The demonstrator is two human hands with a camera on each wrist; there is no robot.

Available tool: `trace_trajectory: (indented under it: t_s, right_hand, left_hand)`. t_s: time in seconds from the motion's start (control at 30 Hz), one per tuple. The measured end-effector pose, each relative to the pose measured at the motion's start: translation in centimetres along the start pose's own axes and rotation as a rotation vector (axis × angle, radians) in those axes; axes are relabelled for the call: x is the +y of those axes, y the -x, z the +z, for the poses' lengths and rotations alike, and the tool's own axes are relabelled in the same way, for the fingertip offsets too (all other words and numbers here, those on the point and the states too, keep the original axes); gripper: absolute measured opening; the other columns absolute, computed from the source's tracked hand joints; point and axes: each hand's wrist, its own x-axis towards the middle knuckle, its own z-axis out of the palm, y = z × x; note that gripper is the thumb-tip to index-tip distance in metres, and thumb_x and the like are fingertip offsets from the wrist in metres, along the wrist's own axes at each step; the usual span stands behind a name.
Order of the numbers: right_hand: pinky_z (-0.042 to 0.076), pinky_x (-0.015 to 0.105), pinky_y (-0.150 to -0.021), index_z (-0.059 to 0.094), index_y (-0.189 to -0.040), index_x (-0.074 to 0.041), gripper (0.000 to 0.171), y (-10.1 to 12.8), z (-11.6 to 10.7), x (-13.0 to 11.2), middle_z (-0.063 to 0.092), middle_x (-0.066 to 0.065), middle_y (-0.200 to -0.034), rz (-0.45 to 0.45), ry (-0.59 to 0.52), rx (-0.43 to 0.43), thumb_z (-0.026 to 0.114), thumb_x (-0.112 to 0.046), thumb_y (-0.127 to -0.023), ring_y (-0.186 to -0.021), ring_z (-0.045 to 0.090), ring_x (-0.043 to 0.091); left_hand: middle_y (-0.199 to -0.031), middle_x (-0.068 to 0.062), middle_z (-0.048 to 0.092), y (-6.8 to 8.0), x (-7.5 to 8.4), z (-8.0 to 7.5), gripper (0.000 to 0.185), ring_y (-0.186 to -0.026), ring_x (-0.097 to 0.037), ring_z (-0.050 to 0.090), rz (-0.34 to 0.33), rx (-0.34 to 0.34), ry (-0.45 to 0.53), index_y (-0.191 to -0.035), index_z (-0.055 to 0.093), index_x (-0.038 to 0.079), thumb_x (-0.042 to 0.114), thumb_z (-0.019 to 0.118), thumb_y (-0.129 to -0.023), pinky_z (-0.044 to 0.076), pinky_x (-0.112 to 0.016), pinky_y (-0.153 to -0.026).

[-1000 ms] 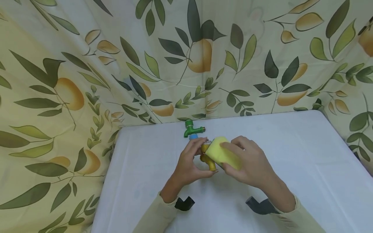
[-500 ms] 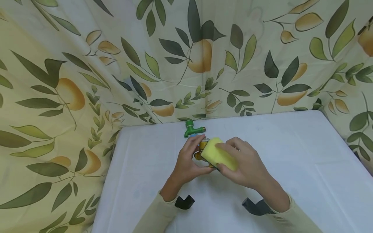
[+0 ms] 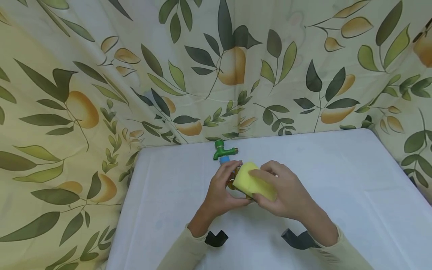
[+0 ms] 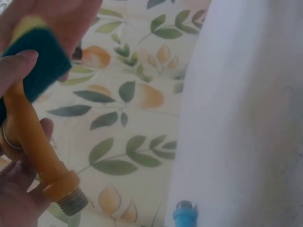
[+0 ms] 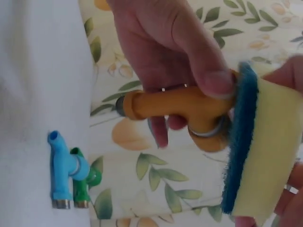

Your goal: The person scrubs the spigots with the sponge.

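Scrubbing is the step in hand: my left hand point(image 3: 221, 189) grips the yellow plastic tap point(image 5: 177, 106) above the counter point(image 3: 337, 180), just in front of the green tap point(image 3: 222, 150) and blue tap point(image 5: 60, 168). My right hand point(image 3: 285, 191) grips the sponge point(image 3: 253, 180), its blue scouring face against the yellow plastic tap's body. Next, I judge, turning that tap to present an unscrubbed side.

Bright, even, soft light with faint shadows; both wrist views are blurred at close range.
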Motion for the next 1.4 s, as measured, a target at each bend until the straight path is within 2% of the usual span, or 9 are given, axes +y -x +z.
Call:
trace_trajectory:
  t_s: [0.13, 0.27, 0.37, 0.47, 0.63, 0.87, 1.07, 1.23, 1.4]
  right_hand:
    - [0.047, 0.031, -0.063, 0.074, -0.110, -0.019, 0.044, 0.0, -0.2, -0.3, 0.061, -0.003, -0.093, 0.008, 0.026, 0.017, 0.077, -0.032, -0.068, -0.079, 0.053, 0.012]
    - [0.048, 0.032, -0.064, 0.072, -0.115, -0.017, 0.045, -0.4, 0.1, -0.7, 0.061, 0.001, -0.098, 0.055, 0.021, 0.032, 0.077, -0.031, -0.073, -0.081, 0.055, 0.014]
    - [0.048, 0.033, -0.064, 0.073, -0.114, -0.017, 0.046, -0.6, 0.2, -0.9, 0.061, 0.002, -0.098, 0.017, 0.030, 0.030, 0.078, -0.033, -0.072, -0.081, 0.056, 0.015]
    - [0.047, 0.034, -0.063, 0.074, -0.110, -0.017, 0.044, -0.6, 0.0, -0.8, 0.061, 0.001, -0.093, -0.008, 0.056, 0.035, 0.076, -0.034, -0.068, -0.078, 0.054, 0.014]
    - [0.049, 0.031, -0.062, 0.073, -0.116, -0.015, 0.045, -0.7, -0.1, -0.7, 0.060, 0.002, -0.097, 0.060, 0.045, 0.035, 0.076, -0.030, -0.074, -0.081, 0.054, 0.014]
    - [0.045, 0.030, -0.060, 0.073, -0.112, -0.018, 0.044, -0.7, -0.5, -0.9, 0.061, -0.001, -0.093, 0.025, 0.057, 0.009, 0.078, -0.032, -0.070, -0.076, 0.053, 0.012]
    - [0.048, 0.031, -0.060, 0.073, -0.116, -0.016, 0.045, -1.0, -0.3, -1.0, 0.061, 0.004, -0.096, 0.055, 0.083, 0.027, 0.077, -0.031, -0.074, -0.079, 0.055, 0.015]
    - [0.043, 0.031, -0.056, 0.073, -0.110, -0.017, 0.042, -0.8, -0.7, -0.8, 0.061, 0.003, -0.088, 0.057, 0.159, 0.016, 0.073, -0.033, -0.071, -0.070, 0.052, 0.014]
    - [0.040, 0.029, -0.055, 0.073, -0.114, -0.015, 0.044, -0.9, 0.0, -1.3, 0.061, 0.005, -0.088, 0.124, 0.194, 0.012, 0.074, -0.035, -0.074, -0.067, 0.050, 0.015]
  left_hand:
    - [-0.143, -0.007, 0.051, -0.1, -0.2, -0.2, 0.102, -0.098, -0.016, 0.063, -0.018, 0.035, 0.015, -0.151, 0.043, 0.013, 0.013, 0.097, -0.066, 0.061, -0.024, -0.084]
    - [-0.143, -0.005, 0.051, -0.1, -0.3, -0.3, 0.096, -0.104, -0.014, 0.062, -0.021, 0.012, 0.021, -0.149, 0.044, 0.015, 0.017, 0.097, -0.068, 0.060, -0.023, -0.082]
    - [-0.142, -0.005, 0.052, 0.0, -0.4, -0.2, 0.094, -0.112, -0.015, 0.060, -0.015, -0.001, -0.002, -0.147, 0.047, 0.014, 0.019, 0.097, -0.067, 0.059, -0.023, -0.083]
    - [-0.141, -0.005, 0.054, 0.1, -0.4, -0.1, 0.095, -0.106, -0.016, 0.060, -0.009, 0.011, -0.017, -0.146, 0.049, 0.013, 0.018, 0.099, -0.065, 0.059, -0.023, -0.082]
    - [-0.142, -0.004, 0.053, 0.0, -0.3, -0.2, 0.097, -0.110, -0.015, 0.059, -0.002, 0.005, -0.005, -0.147, 0.048, 0.015, 0.022, 0.099, -0.065, 0.059, -0.023, -0.085]
    - [-0.140, -0.007, 0.054, -0.1, -0.4, -0.6, 0.098, -0.097, -0.015, 0.057, 0.009, 0.036, -0.026, -0.146, 0.050, 0.015, 0.021, 0.100, -0.062, 0.058, -0.021, -0.079]
    - [-0.141, -0.005, 0.052, -0.2, 0.0, -0.6, 0.085, -0.097, -0.013, 0.060, -0.049, 0.004, -0.034, -0.146, 0.051, 0.014, 0.019, 0.094, -0.072, 0.059, -0.022, -0.081]
    - [-0.136, -0.005, 0.057, -0.2, 0.6, -1.1, 0.083, -0.093, -0.014, 0.065, -0.116, -0.036, -0.069, -0.150, 0.047, 0.014, 0.008, 0.089, -0.078, 0.060, -0.023, -0.084]
    - [-0.138, -0.008, 0.057, -0.3, 0.8, -1.2, 0.084, -0.090, -0.014, 0.067, -0.109, -0.067, -0.078, -0.151, 0.046, 0.011, 0.005, 0.088, -0.078, 0.059, -0.021, -0.081]
